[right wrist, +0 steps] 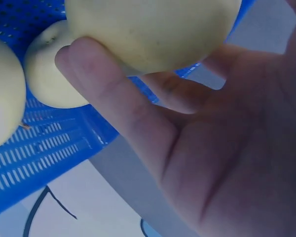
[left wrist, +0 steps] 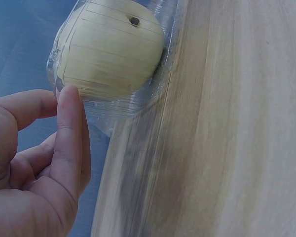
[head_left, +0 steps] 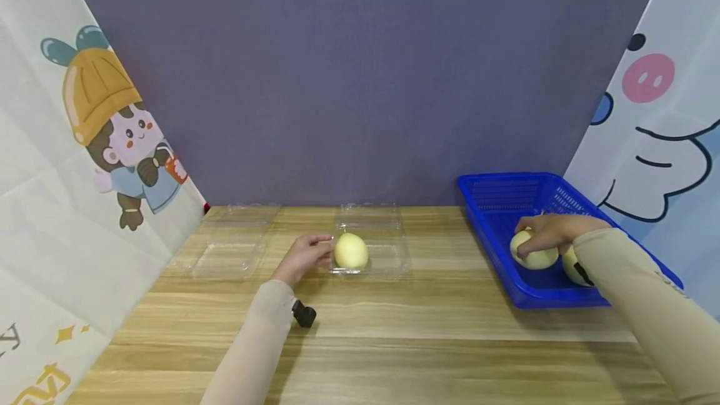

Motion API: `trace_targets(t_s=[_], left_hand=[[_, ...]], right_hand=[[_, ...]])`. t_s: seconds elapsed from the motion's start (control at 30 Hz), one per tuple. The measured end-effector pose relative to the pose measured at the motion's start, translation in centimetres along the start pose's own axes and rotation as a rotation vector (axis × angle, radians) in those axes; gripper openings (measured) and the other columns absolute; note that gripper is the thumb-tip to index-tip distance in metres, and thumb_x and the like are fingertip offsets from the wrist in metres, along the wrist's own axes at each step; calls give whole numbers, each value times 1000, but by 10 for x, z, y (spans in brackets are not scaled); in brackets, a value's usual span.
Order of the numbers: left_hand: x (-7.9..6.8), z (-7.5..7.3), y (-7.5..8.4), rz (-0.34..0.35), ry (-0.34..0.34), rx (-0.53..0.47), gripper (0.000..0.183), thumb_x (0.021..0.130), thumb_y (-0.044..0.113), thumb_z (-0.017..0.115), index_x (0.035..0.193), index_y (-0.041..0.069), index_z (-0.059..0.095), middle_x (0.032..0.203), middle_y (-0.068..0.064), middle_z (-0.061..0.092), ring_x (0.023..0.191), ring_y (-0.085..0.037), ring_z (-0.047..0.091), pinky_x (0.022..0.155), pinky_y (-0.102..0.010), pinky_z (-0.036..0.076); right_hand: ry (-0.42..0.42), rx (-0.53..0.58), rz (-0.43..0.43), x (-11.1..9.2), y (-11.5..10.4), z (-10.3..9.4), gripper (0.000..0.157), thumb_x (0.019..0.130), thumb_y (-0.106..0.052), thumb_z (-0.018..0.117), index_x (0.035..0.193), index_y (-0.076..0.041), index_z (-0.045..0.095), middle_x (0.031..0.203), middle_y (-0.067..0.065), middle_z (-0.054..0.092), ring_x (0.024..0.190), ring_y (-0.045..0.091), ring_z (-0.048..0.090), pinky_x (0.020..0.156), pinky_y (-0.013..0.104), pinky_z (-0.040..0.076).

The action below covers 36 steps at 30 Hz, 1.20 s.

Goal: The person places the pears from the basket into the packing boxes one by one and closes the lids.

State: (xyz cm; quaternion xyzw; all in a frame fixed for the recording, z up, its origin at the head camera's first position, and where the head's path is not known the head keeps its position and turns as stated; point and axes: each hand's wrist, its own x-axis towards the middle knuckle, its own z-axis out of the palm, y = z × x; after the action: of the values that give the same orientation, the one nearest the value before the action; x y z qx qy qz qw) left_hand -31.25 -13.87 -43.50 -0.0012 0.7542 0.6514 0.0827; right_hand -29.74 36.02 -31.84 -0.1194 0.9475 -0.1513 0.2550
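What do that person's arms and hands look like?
The left sleeve and right sleeve are long and beige. The left hand and right hand have no gloves on. A chunky black gadget pokes out on the left; a black strip shows on the right.

One container (head_left: 225,256) lies left on the worktop (head_left: 349,355); mid-worktop, a second container (head_left: 388,256) holds a pear (head_left: 351,252). Right, a basket (head_left: 557,299) holds more pears (right wrist: 2,94). Behind stands a partition (head_left: 337,80).
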Motion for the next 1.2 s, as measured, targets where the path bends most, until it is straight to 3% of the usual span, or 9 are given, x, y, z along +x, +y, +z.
trace_targets(t_s=[0.17, 0.37, 0.6, 0.93, 1.2], left_hand=[[-1, 0, 0, -1, 3, -6, 41, 98, 6, 64, 136, -9, 55, 115, -21, 64, 85, -17, 66, 79, -27, 59], [-1, 0, 0, 2, 0, -11, 42, 98, 7, 65, 136, -9, 54, 113, -20, 65, 83, -16, 66, 77, -25, 59], [-3, 0, 3, 11, -13, -34, 44, 99, 5, 62, 137, -13, 51, 106, -18, 66, 75, -11, 63, 70, -20, 58], [-3, 0, 3, -1, -8, -20, 44, 99, 7, 63, 138, -10, 52, 108, -18, 65, 77, -11, 64, 71, -21, 58], [-2, -1, 3, -3, -19, -31, 44, 99, 7, 63, 138, -10, 52, 109, -18, 65, 78, -12, 64, 72, -22, 58]], right_hand=[[43, -11, -39, -3, -5, -5, 61, 86, -35, 72, 130, 1, 52, 113, 21, 56, 96, 33, 56, 69, 43, 56], [114, -58, -93, -6, -8, -7, 66, 83, -32, 73, 132, 6, 50, 109, 22, 57, 85, 28, 57, 61, 38, 55], [250, -170, -189, -8, -8, -8, 62, 80, -33, 77, 128, 1, 58, 114, 22, 61, 99, 34, 57, 79, 46, 51], [298, -158, -210, -11, -15, -13, 65, 81, -36, 78, 132, -1, 58, 108, 16, 59, 87, 26, 52, 65, 35, 47], [376, -167, -276, -14, -30, -17, 63, 80, -35, 81, 129, -3, 60, 107, 16, 60, 87, 25, 55, 63, 35, 48]])
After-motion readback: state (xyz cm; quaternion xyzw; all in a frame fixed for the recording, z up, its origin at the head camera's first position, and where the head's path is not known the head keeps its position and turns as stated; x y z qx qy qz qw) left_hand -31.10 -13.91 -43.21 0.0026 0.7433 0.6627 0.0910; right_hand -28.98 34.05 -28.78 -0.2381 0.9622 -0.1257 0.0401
